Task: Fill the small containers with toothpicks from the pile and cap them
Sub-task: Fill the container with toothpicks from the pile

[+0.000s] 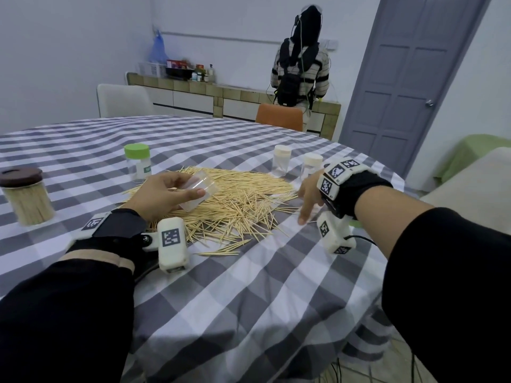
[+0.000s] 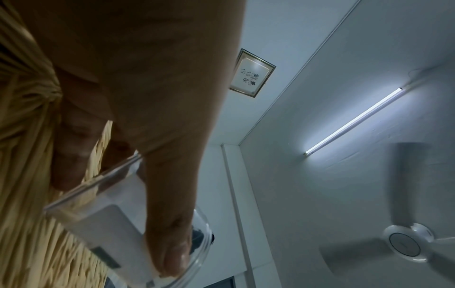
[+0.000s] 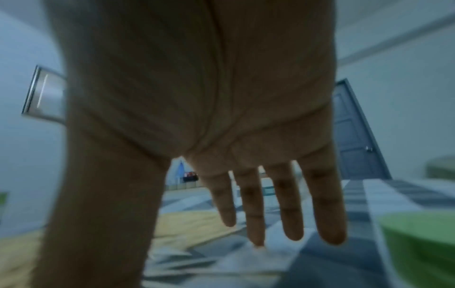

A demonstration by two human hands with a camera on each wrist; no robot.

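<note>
Checked table (image 1: pixel 249 286), toothpick pile (image 1: pixel 235 197) at centre.
Left hand (image 1: pixel 163 194) grips an uncapped clear container (image 1: pixel 197 193), tilted on its side above the pile's near-left part. Right hand (image 1: pixel 308 194) holds nothing, fingers (image 3: pixel 290 218) straight and spread, over the cloth at the pile's right edge. Two capped small containers (image 1: pixel 281 161) stand behind the pile.

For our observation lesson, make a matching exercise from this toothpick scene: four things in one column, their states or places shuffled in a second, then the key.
1. brown-lidded jar
2. green-lidded container
3. uncapped container
4. right hand

A. tilted in the left hand over the toothpick pile
B. fingers straight, holding nothing
C. packed with toothpicks
D. upright behind the pile, capped

Pairs: 1-C, 2-D, 3-A, 4-B
</note>
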